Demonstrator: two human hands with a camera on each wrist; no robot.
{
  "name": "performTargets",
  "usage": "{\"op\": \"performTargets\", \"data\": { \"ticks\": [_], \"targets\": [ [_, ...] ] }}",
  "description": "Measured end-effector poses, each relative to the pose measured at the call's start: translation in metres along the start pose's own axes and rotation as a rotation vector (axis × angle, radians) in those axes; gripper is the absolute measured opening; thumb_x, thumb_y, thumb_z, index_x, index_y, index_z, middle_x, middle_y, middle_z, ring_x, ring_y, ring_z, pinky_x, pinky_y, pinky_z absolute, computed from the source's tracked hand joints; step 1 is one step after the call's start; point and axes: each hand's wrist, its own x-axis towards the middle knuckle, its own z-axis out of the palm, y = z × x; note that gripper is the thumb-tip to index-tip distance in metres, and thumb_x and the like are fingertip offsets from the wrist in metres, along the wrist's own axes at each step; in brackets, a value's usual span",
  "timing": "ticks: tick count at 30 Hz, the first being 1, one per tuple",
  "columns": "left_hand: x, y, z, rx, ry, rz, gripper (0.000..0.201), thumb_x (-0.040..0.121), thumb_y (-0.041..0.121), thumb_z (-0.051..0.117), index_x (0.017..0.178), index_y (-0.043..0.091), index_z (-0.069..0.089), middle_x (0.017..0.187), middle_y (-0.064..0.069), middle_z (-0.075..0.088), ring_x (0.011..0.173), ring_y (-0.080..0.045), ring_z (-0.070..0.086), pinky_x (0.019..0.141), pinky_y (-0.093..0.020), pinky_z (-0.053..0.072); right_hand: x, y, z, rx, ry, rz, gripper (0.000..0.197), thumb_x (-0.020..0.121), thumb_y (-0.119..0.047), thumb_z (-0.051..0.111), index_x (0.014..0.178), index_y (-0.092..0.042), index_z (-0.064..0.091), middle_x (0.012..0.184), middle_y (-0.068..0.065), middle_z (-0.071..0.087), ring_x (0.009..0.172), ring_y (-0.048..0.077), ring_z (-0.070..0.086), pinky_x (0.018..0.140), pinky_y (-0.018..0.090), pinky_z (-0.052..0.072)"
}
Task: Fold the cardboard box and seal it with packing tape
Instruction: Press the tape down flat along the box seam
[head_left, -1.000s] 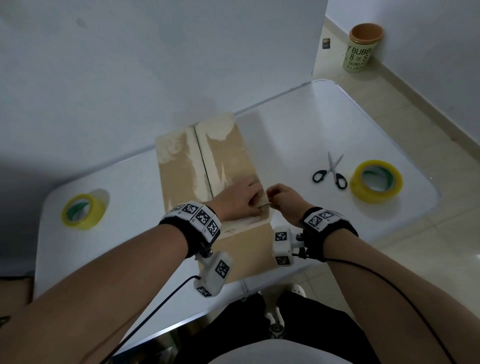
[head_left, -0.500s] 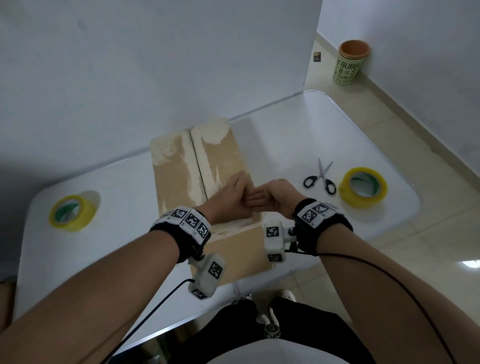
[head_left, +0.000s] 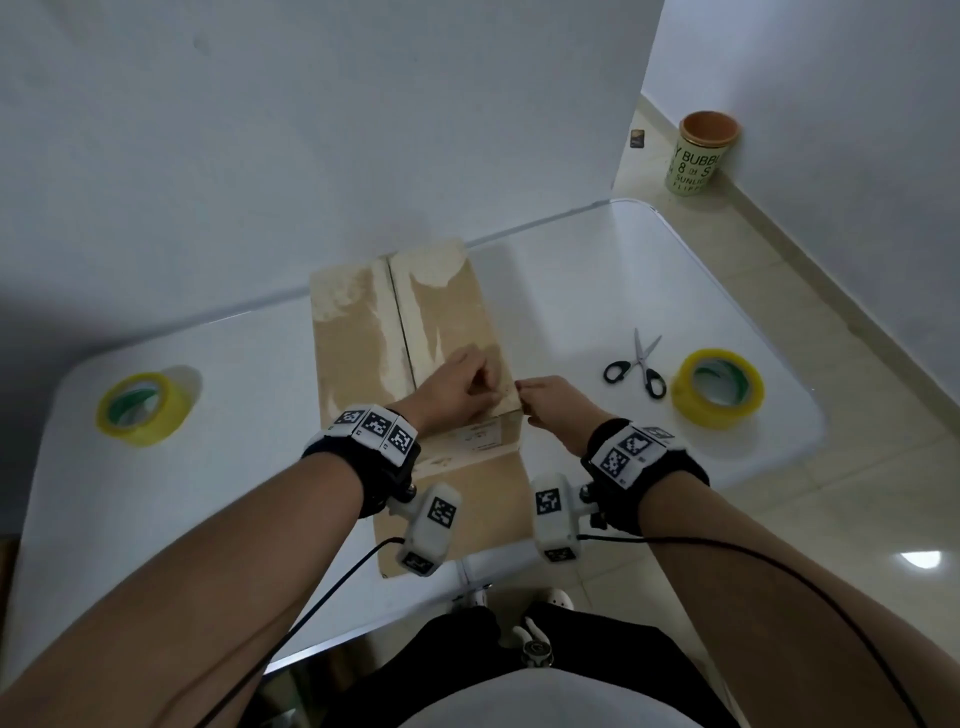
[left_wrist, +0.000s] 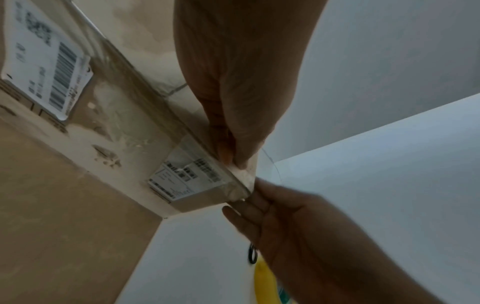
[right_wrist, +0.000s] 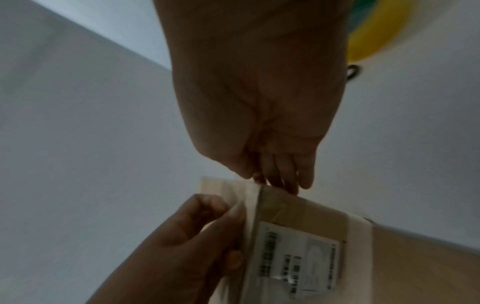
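Note:
A brown cardboard box (head_left: 447, 322) stands on the white table (head_left: 597, 291), its top flaps shut along a middle seam. Clear tape (left_wrist: 197, 144) runs along its near top edge above white shipping labels (left_wrist: 179, 183). My left hand (head_left: 467, 384) lies on the box top by the near right corner, and its thumb and fingertips (left_wrist: 228, 158) pinch that edge. My right hand (head_left: 524, 387) is at the same corner, fingertips (right_wrist: 270, 181) bunched, and seems to pinch a thin clear tape end; this is blurred.
A yellow tape roll (head_left: 727, 415) and black-handled scissors (head_left: 641, 364) lie on the table to the right of the box. A second yellow roll (head_left: 156, 431) lies at the left. A white wall stands right behind the box. A paper cup (head_left: 701, 156) stands on the floor.
Half a second ago both hands met fist to fist over the corner. Now they have drawn slightly apart, the right hand just off the box's right edge.

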Motion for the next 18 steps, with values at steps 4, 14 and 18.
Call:
{"op": "performTargets", "data": {
  "ticks": [4, 14, 18],
  "targets": [
    [-0.005, -0.001, 0.005, -0.053, 0.094, -0.071, 0.015, 0.088, 0.012, 0.064, 0.090, 0.012, 0.049, 0.092, 0.000, 0.046, 0.071, -0.003, 0.044, 0.059, -0.002, 0.037, -0.007, -0.023, 0.009, -0.293, -0.116, -0.036, 0.041, 0.097, -0.017, 0.047, 0.133, 0.004, 0.049, 0.136, 0.023, 0.050, 0.128, 0.038, 0.047, 0.108, 0.046, 0.039],
    [-0.064, -0.009, -0.001, -0.250, -0.209, -0.259, 0.029, 0.096, 0.030, 0.057, 0.101, 0.006, 0.073, 0.084, -0.008, 0.071, 0.073, -0.013, 0.061, 0.073, -0.026, 0.050, 0.014, 0.006, 0.035, -0.433, 0.122, -0.153, 0.049, 0.104, -0.037, 0.026, 0.131, -0.002, 0.046, 0.134, 0.019, 0.053, 0.121, 0.032, 0.051, 0.099, 0.034, 0.037],
    [-0.068, -0.021, 0.010, -0.252, -0.008, -0.271, 0.029, 0.098, 0.030, 0.053, 0.111, 0.012, 0.073, 0.109, 0.000, 0.072, 0.103, -0.011, 0.063, 0.094, -0.028, 0.047, 0.014, 0.009, 0.031, -0.512, 0.130, -0.193, 0.046, 0.104, -0.033, 0.025, 0.135, -0.004, 0.043, 0.135, 0.019, 0.052, 0.123, 0.033, 0.050, 0.099, 0.034, 0.037]
  ]
}}
